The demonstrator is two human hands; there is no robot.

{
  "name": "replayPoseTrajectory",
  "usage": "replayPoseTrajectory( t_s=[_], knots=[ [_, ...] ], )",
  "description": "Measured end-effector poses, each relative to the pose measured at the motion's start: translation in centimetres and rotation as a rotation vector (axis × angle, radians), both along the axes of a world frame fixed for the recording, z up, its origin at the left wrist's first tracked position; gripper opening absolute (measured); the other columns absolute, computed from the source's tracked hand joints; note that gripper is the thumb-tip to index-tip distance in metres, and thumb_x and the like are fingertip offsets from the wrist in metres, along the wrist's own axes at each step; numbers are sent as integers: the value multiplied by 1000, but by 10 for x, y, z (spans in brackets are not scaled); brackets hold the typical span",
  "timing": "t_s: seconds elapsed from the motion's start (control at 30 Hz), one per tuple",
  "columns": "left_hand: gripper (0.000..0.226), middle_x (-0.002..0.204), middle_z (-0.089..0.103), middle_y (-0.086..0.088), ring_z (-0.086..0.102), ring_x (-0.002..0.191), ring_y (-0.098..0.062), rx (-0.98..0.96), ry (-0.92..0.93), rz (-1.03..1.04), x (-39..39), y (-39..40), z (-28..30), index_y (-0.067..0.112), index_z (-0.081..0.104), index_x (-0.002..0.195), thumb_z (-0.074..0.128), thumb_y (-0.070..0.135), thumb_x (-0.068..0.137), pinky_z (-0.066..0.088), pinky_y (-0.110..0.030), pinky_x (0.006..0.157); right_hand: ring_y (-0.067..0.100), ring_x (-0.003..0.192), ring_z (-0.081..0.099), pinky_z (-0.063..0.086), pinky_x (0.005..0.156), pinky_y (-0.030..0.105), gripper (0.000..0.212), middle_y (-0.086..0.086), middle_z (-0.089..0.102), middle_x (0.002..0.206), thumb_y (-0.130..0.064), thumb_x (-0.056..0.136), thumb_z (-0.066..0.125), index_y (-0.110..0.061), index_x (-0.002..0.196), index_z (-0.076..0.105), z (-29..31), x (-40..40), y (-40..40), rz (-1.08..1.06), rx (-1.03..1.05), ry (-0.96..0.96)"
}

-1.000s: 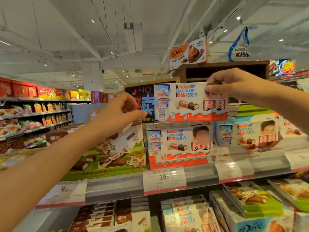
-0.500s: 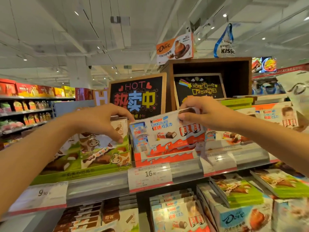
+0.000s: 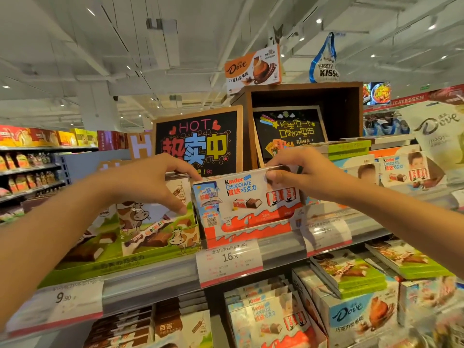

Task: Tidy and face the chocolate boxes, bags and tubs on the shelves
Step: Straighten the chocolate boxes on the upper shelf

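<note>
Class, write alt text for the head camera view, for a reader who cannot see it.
Two bare hands set a Kinder Chocolate box upright at the front of a shop shelf: the right hand pinches its top right corner, the left hand touches its top left corner. A green cow-print chocolate tray stands beside it, a 16.90 price tag below.

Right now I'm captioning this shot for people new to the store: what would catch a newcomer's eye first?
Probably the Kinder Chocolate box at centre, standing on the upper shelf with both hands on it: the right hand pinches its top right corner, the left hand touches its top left corner. Just behind stands the black HOT chalkboard sign, and a Dove box sits atop the wooden crate.
</note>
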State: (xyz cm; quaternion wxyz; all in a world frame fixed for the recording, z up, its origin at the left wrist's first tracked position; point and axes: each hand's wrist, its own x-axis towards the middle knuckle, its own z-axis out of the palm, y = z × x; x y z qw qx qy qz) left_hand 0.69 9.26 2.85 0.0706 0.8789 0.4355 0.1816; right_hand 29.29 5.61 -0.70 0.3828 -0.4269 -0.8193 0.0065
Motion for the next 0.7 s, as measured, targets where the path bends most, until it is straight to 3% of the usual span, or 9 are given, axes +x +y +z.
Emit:
replayPoseTrajectory(
  t_s=[0.13,0.3,0.37,0.5,0.6,0.7],
  knots=[
    [49,119,46,29,42,117,-2,35,21,-26,-2,3,0,52,61,98,84,26,63,31,-36,106,11,99,58,48,70,18,22,-2,62,111,-25,90,57,-16,107,69,0,3,-1,-63,21,-124],
    [45,115,48,30,55,98,3,43,39,-84,0,6,-2,54,58,97,81,29,67,48,-28,87,11,109,55,53,81,22,33,-4,55,126,-23,89,60,-19,121,62,-1,3,-2,-106,47,-224],
    [41,116,52,25,54,103,0,73,54,-105,1,7,-3,51,56,101,78,32,71,49,-30,90,10,111,53,51,84,23,35,-5,55,125,-24,88,62,-20,122,61,-2,4,-2,-105,60,-238],
    [40,110,59,16,60,102,-14,145,-74,-109,13,5,-1,45,60,98,68,62,63,49,-41,88,2,105,51,48,86,21,35,-11,54,116,-26,88,61,-26,123,56,0,10,-3,-60,106,-90],
    [46,103,59,20,54,102,0,261,-123,-95,31,6,1,43,60,93,54,68,55,43,-30,87,-6,102,51,42,83,10,30,-17,55,113,-26,90,58,-29,119,56,9,24,-4,-43,162,41],
    [45,98,60,20,54,92,8,307,-136,-90,57,5,5,41,62,91,52,68,57,42,-25,80,0,98,56,46,84,14,22,-13,60,105,-20,90,58,-23,112,60,26,50,-5,-15,193,151]
  ],
)
